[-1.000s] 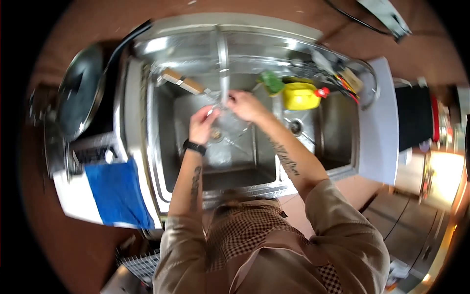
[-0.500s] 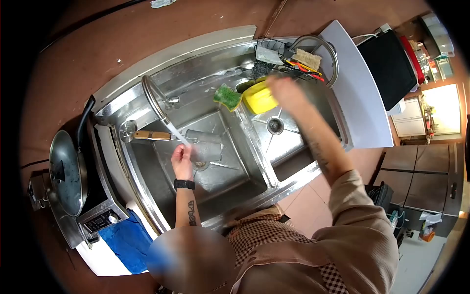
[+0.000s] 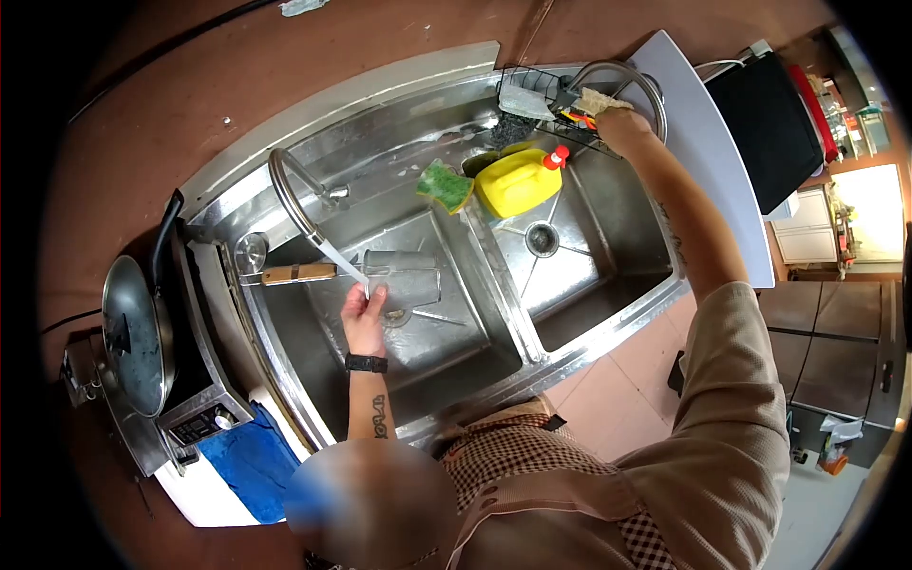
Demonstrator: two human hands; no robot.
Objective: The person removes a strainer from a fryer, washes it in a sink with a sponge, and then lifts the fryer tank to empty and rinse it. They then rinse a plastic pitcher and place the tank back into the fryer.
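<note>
My left hand, with a dark watch on the wrist, is closed around the end of a clear glass lying sideways in the left basin. Water from the curved tap runs onto the fingers and the glass. Up at the wire rack, my right hand has its fingers curled on a beige sponge; the fingertips are partly hidden. Orange-red and black handled tools sit just beside those fingers. A wooden-handled utensil lies across the left basin near the glass.
On the divider sit a green-and-yellow sponge and a yellow bottle with a red cap. A second tap arches by the rack, beside a white panel. A lidded pan stands at the left.
My right hand has moved from over the yellow bottle up and right to the rack, uncovering the red cap. The left hand stays under the water, its thumb now spread wider.
</note>
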